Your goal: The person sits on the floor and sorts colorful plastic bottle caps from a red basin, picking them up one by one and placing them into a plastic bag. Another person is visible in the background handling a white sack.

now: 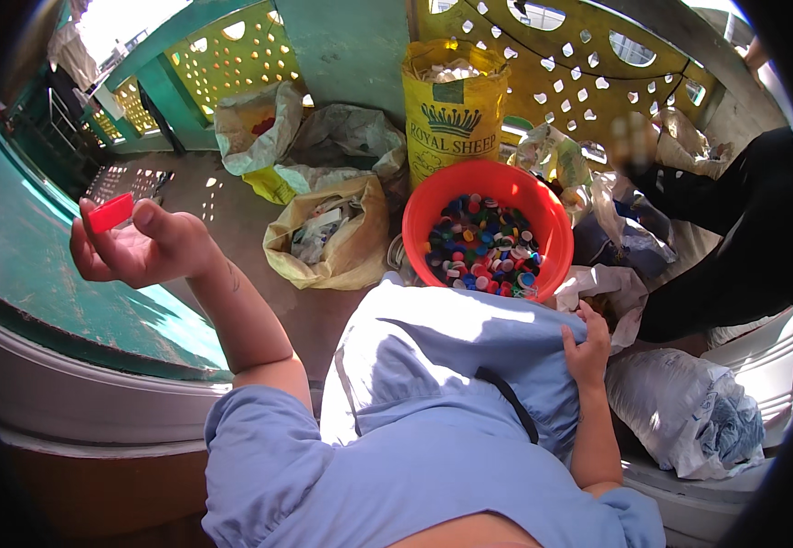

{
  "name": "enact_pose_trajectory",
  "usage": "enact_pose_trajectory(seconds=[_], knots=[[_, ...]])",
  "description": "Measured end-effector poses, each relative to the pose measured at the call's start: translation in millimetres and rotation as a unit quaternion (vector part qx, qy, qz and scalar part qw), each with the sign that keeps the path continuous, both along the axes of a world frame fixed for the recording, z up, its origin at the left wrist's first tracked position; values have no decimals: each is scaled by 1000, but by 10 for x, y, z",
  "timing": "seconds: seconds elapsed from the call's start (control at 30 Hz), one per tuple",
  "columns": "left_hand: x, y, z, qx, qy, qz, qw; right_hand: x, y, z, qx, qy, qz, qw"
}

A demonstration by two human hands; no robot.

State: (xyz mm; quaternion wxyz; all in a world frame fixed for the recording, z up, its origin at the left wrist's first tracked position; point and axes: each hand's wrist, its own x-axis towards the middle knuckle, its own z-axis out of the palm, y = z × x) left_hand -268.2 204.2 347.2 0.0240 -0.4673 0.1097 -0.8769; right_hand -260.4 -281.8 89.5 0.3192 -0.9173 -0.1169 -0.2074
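My left hand (141,242) is raised at the left, palm up, with its fingers closed on a red plastic lid (111,212). It is held well apart from the bags and the tub. My right hand (588,347) rests on the blue cloth over my lap, its fingers loosely spread and nothing in them. In front of my knees stands a round orange-red tub (556,224). Many small bottle caps (488,247) in mixed colours cover its bottom.
An open cream sack (374,247) of plastic scraps stands left of the tub. Behind are a tall yellow sack (456,137) and a whitish sack (346,137). At right, another person's black-clothed limbs (725,247) reach in near several bags. A stuffed white bag (671,406) lies beside me.
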Motion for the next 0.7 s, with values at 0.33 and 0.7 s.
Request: enact_pose_trajectory(seconds=[0.33, 0.7], knots=[[1546, 2323, -798, -369, 336, 251, 829, 19, 98, -46, -4, 3, -6, 1000], [1155, -127, -1206, -527, 165, -486, 677, 408, 93, 38, 56, 36, 3, 998]])
